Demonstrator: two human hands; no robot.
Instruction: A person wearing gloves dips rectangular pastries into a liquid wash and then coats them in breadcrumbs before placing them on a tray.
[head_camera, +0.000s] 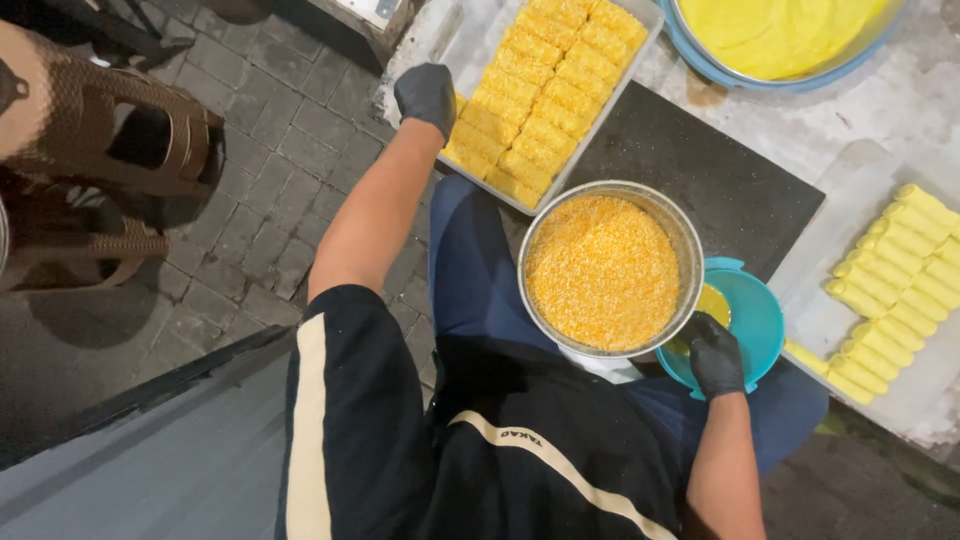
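Two gloved hands work around a round metal bowl filled with orange-yellow crumbs, which sits on the person's lap in the middle of the view. The left hand, in a black glove, is stretched up and to the left of the bowl and rests on the near left corner of a rectangular tray; its fingers are curled downward over the tray's edge, though whether they grip a roll or only the rim cannot be told. The tray, just above the bowl, holds neat rows of crumb-coated rolls. The right hand, also in a black glove, sits at the lower right rim of the bowl, its fingers bent and dipping into a teal plastic bowl that holds a yellow liquid; what the fingers hold, if anything, is hidden. The teal bowl touches the metal bowl on its right side. Farther right of the bowl, a pale sheet on the counter carries rows of smooth yellow uncoated rolls. Above and to the right of the bowl, a large blue-rimmed basin holds stacked yellow wrappers. Left of the bowl lies a paved stone floor.
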